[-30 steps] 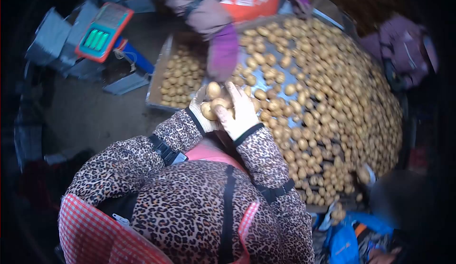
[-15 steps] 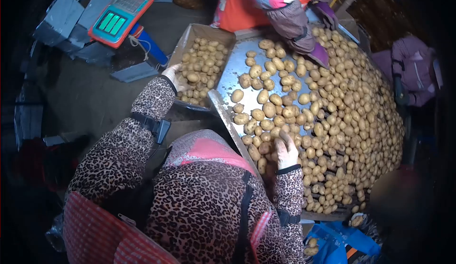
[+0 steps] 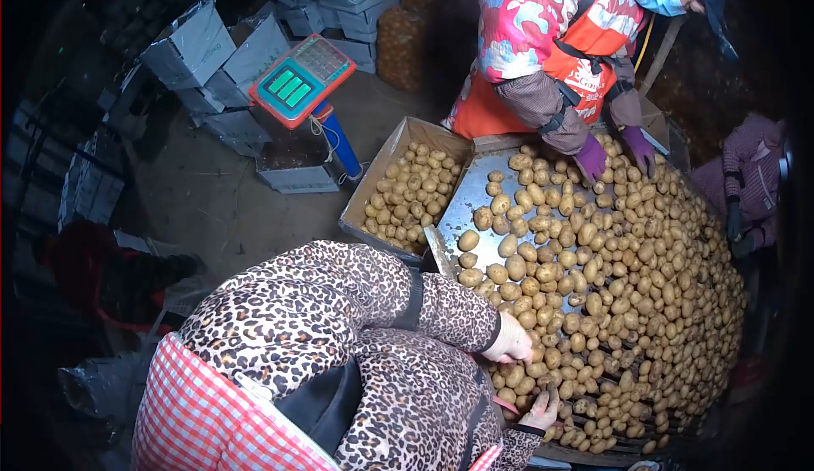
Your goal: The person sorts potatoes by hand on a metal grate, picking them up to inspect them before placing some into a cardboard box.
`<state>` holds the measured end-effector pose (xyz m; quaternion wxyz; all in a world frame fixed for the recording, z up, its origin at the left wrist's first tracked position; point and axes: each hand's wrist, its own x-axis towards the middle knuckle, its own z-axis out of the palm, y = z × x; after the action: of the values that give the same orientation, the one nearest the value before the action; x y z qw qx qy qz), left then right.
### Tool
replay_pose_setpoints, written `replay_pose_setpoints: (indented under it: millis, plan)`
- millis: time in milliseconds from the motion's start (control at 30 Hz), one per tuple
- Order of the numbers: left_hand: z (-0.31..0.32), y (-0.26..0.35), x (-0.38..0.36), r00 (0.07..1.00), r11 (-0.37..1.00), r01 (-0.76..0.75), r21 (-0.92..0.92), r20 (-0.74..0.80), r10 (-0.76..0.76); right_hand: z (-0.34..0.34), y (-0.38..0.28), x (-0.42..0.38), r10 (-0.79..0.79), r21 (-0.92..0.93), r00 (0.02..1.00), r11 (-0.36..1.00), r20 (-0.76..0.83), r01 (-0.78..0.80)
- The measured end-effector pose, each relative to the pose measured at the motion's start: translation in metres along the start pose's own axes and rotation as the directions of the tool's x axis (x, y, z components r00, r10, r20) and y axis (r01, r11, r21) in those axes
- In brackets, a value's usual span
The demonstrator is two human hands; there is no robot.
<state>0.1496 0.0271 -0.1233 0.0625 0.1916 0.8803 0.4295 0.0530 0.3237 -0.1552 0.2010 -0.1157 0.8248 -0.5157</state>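
Note:
A broad heap of potatoes (image 3: 644,301) covers the metal sorting table (image 3: 471,208). My left hand (image 3: 511,340) reaches across my body to the near side of the heap. Its fingers are bent down together against the potatoes, and whatever lies under them is hidden. Just below it, my right hand (image 3: 543,409) rests at the table's near edge, fingers stretched out and slightly apart among the potatoes. No potato shows clearly in its grasp. At the table's left end stands a cardboard box (image 3: 360,208) partly filled with potatoes, away from both hands.
A co-worker in a red apron (image 3: 585,68) has purple-gloved hands (image 3: 591,159) on the far side of the heap. Another person (image 3: 750,174) stands at the right. A scale with a lit display (image 3: 292,89) stands on the left near stacked boxes (image 3: 191,47).
My left hand has left the box and crossed to the near potatoes. My right hand has moved towards the table's near edge. The view has shifted, and the co-worker's gloves are over the heap.

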Motion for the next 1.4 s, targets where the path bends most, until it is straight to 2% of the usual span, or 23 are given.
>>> replay_pose_setpoints:
  millis: [33, 133, 167, 267, 300, 467, 500, 533, 567, 600, 667, 733, 800, 867, 933, 1067, 1100, 1233, 1267, 1300, 1333, 1367, 1400]
  plan:
    - [-0.006, 0.006, -0.006, 0.998, 1.0, -0.011, 0.004, 0.062, 0.011, 0.002, -0.001, 0.001, 0.0, 0.019, 1.0, 1.0, 0.0, 0.0]
    - [0.003, -0.008, -0.016, 1.0, 1.0, 0.0, 0.019, 0.028, 0.0, 0.006, 0.002, 0.006, 0.001, 0.047, 1.0, 0.999, 0.02, -0.002]
    - [-0.008, -0.001, -0.016, 0.985, 0.991, 0.119, 0.054, 0.12, -0.124, 0.008, 0.003, 0.008, 0.001, 0.052, 1.0, 0.999, 0.028, -0.002]
    - [-0.02, 0.006, -0.025, 0.98, 0.984, 0.171, 0.043, 0.094, -0.174, 0.014, 0.0, 0.02, -0.057, 0.027, 0.995, 0.998, 0.083, 0.055]
    - [-0.025, 0.008, -0.025, 0.972, 0.979, 0.199, 0.047, 0.12, -0.203, 0.022, -0.012, 0.022, -0.046, -0.021, 0.995, 0.999, 0.088, 0.048]
    - [-0.007, -0.02, -0.044, 0.998, 0.996, 0.019, 0.085, -0.062, -0.014, 0.037, -0.045, 0.027, -0.045, -0.273, 0.977, 0.957, 0.208, 0.102]
    - [-0.004, -0.021, -0.054, 0.993, 0.999, 0.0, 0.043, -0.119, 0.005, 0.039, -0.047, 0.028, -0.039, -0.339, 0.971, 0.933, 0.235, 0.119]
    - [-0.008, -0.019, -0.06, 0.997, 0.996, 0.071, 0.056, -0.034, -0.069, 0.04, -0.042, 0.029, -0.031, -0.401, 0.964, 0.905, 0.266, 0.139]
    - [-0.007, -0.018, -0.071, 0.991, 0.994, 0.11, 0.027, -0.077, -0.107, 0.038, -0.024, 0.034, 0.367, -0.261, 0.908, 0.914, 0.204, -0.311]
    - [-0.005, -0.015, -0.083, 0.978, 0.989, 0.144, -0.019, -0.148, -0.145, 0.035, -0.018, 0.032, 0.276, -0.355, 0.932, 0.917, 0.235, -0.182]
    - [-0.015, -0.006, -0.102, 0.962, 0.965, 0.259, -0.046, -0.082, -0.262, 0.037, -0.013, 0.018, 0.106, -0.508, 0.934, 0.857, 0.34, 0.088]
    - [0.001, -0.02, -0.111, 0.966, 0.969, 0.245, -0.039, -0.076, -0.247, 0.039, -0.02, 0.01, 0.061, -0.497, 0.943, 0.86, 0.328, 0.117]
    - [0.006, -0.02, -0.114, 0.944, 0.936, 0.323, -0.14, -0.027, -0.329, 0.037, -0.023, 0.011, 0.061, -0.554, 0.929, 0.816, 0.365, 0.164]
    - [0.006, -0.022, -0.114, 0.936, 0.919, 0.35, -0.184, 0.018, -0.353, 0.04, -0.027, 0.009, 0.074, -0.559, 0.933, 0.816, 0.353, 0.147]
    - [0.006, -0.024, -0.117, 0.939, 0.92, 0.328, -0.217, -0.029, -0.341, 0.043, -0.035, 0.011, 0.127, -0.6, 0.924, 0.79, 0.361, 0.125]
    - [0.008, -0.031, -0.119, 0.938, 0.915, 0.322, -0.244, -0.053, -0.344, 0.048, -0.042, 0.009, 0.111, -0.648, 0.91, 0.736, 0.4, 0.195]
    - [0.007, -0.032, -0.119, 0.937, 0.912, 0.324, -0.25, -0.048, -0.346, 0.05, -0.041, 0.006, 0.128, -0.666, 0.922, 0.728, 0.365, 0.162]
    - [-0.002, -0.031, -0.117, 0.944, 0.924, 0.304, -0.231, -0.061, -0.325, 0.048, -0.027, -0.008, -0.014, -0.626, 0.94, 0.743, 0.34, 0.237]
    - [0.006, -0.041, -0.117, 0.956, 0.968, 0.216, -0.126, -0.174, -0.236, 0.045, -0.024, -0.01, 0.031, -0.683, 0.947, 0.7, 0.32, 0.208]
    - [0.019, -0.059, -0.119, 0.904, 1.0, -0.021, 0.021, -0.427, 0.028, 0.045, -0.028, -0.015, 0.12, -0.727, 0.959, 0.678, 0.256, 0.109]
    - [-0.022, -0.053, -0.105, 0.941, 0.965, 0.242, -0.099, -0.218, -0.259, 0.036, -0.022, -0.029, 0.04, -0.741, 0.967, 0.65, 0.253, 0.167]
    - [-0.026, -0.059, -0.104, 0.899, 0.931, 0.346, -0.113, -0.243, -0.364, 0.034, -0.017, -0.037, 0.016, -0.718, 0.978, 0.682, 0.206, 0.14]
    - [-0.038, -0.056, -0.105, 0.883, 0.966, 0.259, -0.003, -0.405, -0.238, 0.033, -0.025, -0.043, 0.123, -0.76, 0.977, 0.648, 0.175, 0.055]
